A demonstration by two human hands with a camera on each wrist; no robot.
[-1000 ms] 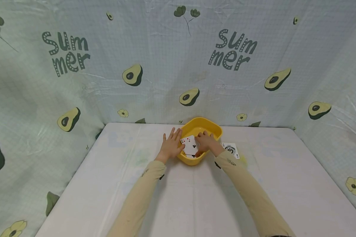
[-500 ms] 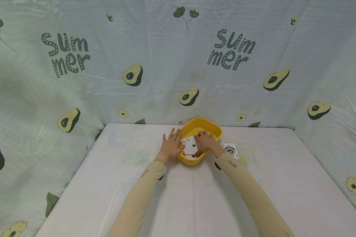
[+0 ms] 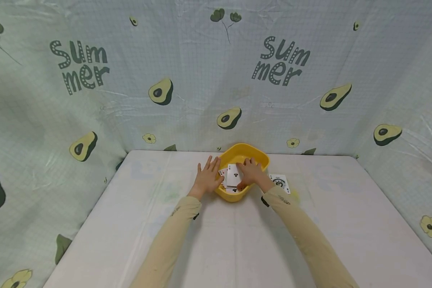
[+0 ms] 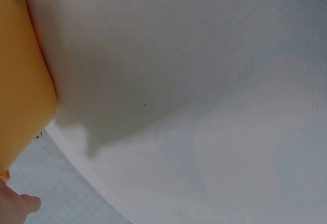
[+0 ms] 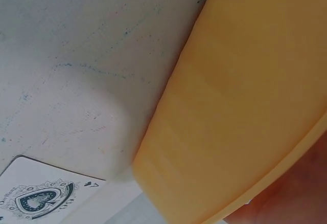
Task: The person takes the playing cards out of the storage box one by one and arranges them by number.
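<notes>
A yellow plastic tub [image 3: 234, 198] stands near the far edge of the table. My left hand [image 3: 207, 178] rests against its left rim with fingers straight and spread; in the left wrist view only a bit of that hand [image 4: 13, 206] shows. Inside the tub, my right hand [image 3: 252, 174] pinches the right side of an ace of clubs [image 3: 231, 179] between thumb and fingers. Other playing cards [image 3: 232, 190] lie beneath that card, partly covered. The tub's outer wall [image 5: 240, 81] fills much of the right wrist view and hides most of the right hand [image 5: 294, 188].
An ace of spades [image 3: 280, 183] lies face up on the table, just right of the tub. The white-covered table [image 3: 234, 248] ends at a cloth backdrop [image 3: 187, 120] printed with avocados and lettering, which also closes in both sides.
The ace of clubs has turned slightly and shifted a little within the tub under my right hand. More of the cards beneath it shows. My left hand has stayed in place.
</notes>
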